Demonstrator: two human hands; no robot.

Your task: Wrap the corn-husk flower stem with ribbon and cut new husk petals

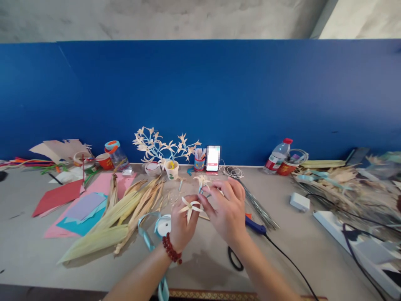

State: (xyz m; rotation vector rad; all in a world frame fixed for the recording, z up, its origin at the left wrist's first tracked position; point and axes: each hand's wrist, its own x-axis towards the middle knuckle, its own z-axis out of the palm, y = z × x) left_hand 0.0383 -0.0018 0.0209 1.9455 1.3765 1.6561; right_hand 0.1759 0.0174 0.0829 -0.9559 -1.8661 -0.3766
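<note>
My left hand [183, 221], with a red bead bracelet on its wrist, is closed around a pale husk flower [189, 206] whose petals spread out above the fingers. Just right of it, my right hand [228, 207] pinches thumb and fingers together at the light-blue stem below a second cluster of husk flowers [202, 181]. The fingertips of both hands nearly meet, and they partly hide the stems. Light-blue ribbon [144, 236] trails beside my left wrist from a white spool [163, 225]. Behind my hands, a white cup [171, 171] holds branching husk flowers [169, 146].
Corn husks [106, 221] and coloured paper [62, 196] lie left. A blue-handled tool [255, 225] with a cord, a black scissor handle [234, 260] and a wire bundle [258, 205] lie right. Farther right are a bottle [277, 156] and a power strip [354, 255]. A phone [213, 159] stands behind.
</note>
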